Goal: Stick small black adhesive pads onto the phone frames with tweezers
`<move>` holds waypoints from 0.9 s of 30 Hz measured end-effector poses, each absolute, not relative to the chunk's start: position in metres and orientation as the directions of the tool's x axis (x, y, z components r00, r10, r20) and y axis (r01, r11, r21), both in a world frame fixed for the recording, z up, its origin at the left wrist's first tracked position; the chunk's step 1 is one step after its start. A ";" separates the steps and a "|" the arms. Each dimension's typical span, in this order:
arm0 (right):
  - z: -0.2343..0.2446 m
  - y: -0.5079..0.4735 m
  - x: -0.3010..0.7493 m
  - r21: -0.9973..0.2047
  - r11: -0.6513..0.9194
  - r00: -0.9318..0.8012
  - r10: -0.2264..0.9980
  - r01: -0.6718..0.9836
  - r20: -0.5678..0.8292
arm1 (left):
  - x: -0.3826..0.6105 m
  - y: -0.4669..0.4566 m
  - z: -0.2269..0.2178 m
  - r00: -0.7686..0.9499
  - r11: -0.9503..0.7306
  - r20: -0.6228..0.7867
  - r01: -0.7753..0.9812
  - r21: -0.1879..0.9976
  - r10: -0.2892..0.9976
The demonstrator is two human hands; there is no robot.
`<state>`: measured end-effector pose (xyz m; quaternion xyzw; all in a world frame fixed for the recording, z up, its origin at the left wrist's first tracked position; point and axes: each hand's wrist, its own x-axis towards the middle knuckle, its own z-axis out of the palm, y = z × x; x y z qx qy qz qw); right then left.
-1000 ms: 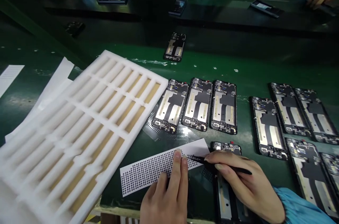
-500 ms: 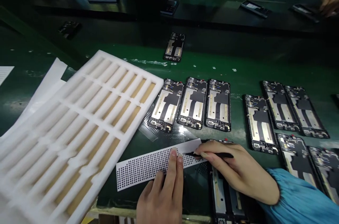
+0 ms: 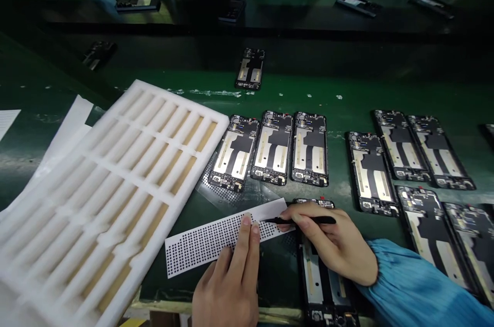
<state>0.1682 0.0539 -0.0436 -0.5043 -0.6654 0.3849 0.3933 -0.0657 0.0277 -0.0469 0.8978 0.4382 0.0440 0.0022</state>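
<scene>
On the worktop (image 3: 170, 291), the foam tray (image 3: 175, 207) lies left of the dot-sticker sheet (image 3: 203, 245). Behind the sheet sit three phone chassis (image 3: 271, 148) side by side, a lone chassis (image 3: 250, 68) farther back. Five others (image 3: 403, 147) lie right; one more (image 3: 320, 280) is partly beneath the right hand (image 3: 335, 244). The left hand (image 3: 231, 286) rests on the sheet.

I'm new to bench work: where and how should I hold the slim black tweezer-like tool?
The slim black tweezer-like tool is probably best pinched mid-shaft from the right, as the right hand does. Its narrow tip points left, toward the white strip with black dots and the left hand, so that grip should keep the tip free.
</scene>
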 end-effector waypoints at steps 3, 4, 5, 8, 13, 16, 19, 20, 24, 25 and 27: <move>-0.043 0.054 0.172 -0.898 0.218 -0.194 0.969 0.381 0.153 | -0.066 0.027 -0.047 0.604 -0.608 0.079 0.792 0.049 0.793; -0.043 0.054 0.173 -0.897 0.228 -0.200 0.967 0.378 0.161 | -0.066 0.027 -0.048 0.603 -0.607 0.081 0.793 0.048 0.794; -0.043 0.055 0.174 -0.897 0.237 -0.205 0.964 0.373 0.170 | -0.066 0.027 -0.048 0.603 -0.608 0.085 0.793 0.047 0.793; -0.044 0.057 0.175 -0.898 0.279 -0.249 0.948 0.341 0.200 | -0.066 0.027 -0.048 0.613 -0.618 0.089 0.785 0.046 0.785; -0.043 0.061 0.174 -0.892 0.308 -0.322 0.925 0.331 0.200 | -0.066 0.027 -0.049 0.619 -0.625 0.103 0.779 0.042 0.778; -0.040 0.061 0.175 -0.893 0.295 -0.345 0.923 0.340 0.174 | -0.066 0.027 -0.048 0.622 -0.629 0.113 0.777 0.039 0.775; -0.033 0.063 0.175 -0.889 0.283 -0.371 0.918 0.360 0.142 | -0.065 0.026 -0.048 0.624 -0.631 0.118 0.775 0.032 0.772; -0.030 0.064 0.175 -0.887 0.273 -0.376 0.918 0.374 0.124 | -0.065 0.027 -0.048 0.626 -0.632 0.117 0.774 0.030 0.771; -0.018 0.071 0.172 -0.870 0.236 -0.388 0.920 0.434 0.056 | -0.066 0.027 -0.048 0.633 -0.639 0.101 0.768 0.041 0.768; -0.016 0.073 0.172 -0.866 0.233 -0.390 0.919 0.443 0.048 | -0.066 0.026 -0.048 0.632 -0.638 0.097 0.769 0.044 0.769; -0.015 0.074 0.170 -0.859 0.236 -0.390 0.920 0.454 0.046 | -0.066 0.026 -0.049 0.628 -0.633 0.092 0.773 0.048 0.773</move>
